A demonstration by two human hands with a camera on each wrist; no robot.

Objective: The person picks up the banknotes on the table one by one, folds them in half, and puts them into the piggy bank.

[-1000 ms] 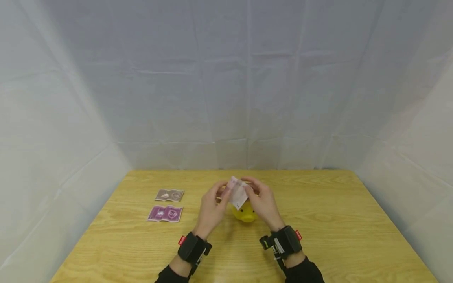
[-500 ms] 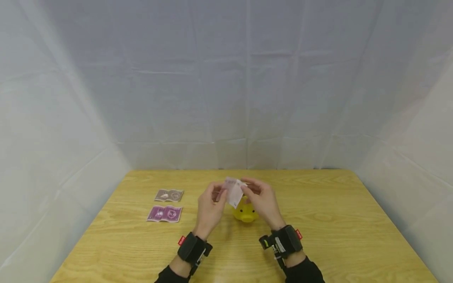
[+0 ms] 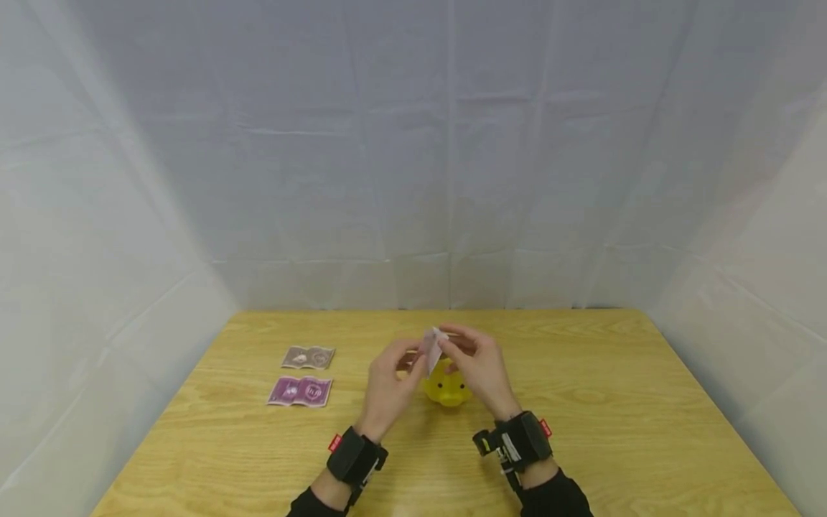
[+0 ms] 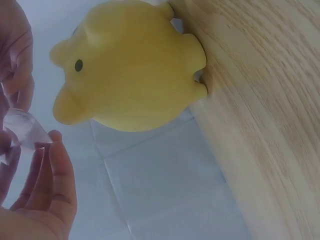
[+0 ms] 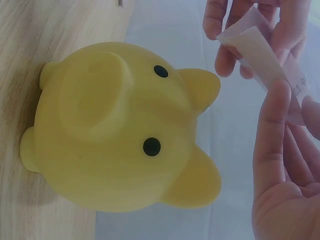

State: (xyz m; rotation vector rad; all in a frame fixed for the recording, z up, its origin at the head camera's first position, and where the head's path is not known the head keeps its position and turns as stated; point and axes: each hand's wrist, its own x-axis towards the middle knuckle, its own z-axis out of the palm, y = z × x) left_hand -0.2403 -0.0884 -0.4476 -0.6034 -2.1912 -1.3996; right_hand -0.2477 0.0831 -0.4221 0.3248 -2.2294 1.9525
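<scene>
Between my two hands is a pale pink banknote (image 3: 434, 350), bent along a fold, its folded edges showing in the right wrist view (image 5: 262, 55). My left hand (image 3: 388, 380) pinches one side of it between thumb and fingers. The other side is pinched by my right hand (image 3: 481, 366). Just below and behind the hands, a yellow piggy bank (image 3: 447, 388) stands on the table, its snout facing me. Its top is hidden by the hands in the head view. In the right wrist view the piggy bank (image 5: 115, 130) shows both eyes and ears, apart from the note.
On the left of the wooden table (image 3: 220, 445) lie two flat banknotes, a brown one (image 3: 309, 357) and a purple one (image 3: 300, 391) nearer to me. White sheeting (image 3: 413, 179) hangs behind the table and along both sides.
The note has gone from spread out to folded narrower. My left hand has shifted slightly right toward the right hand, which stays nearly in place.
</scene>
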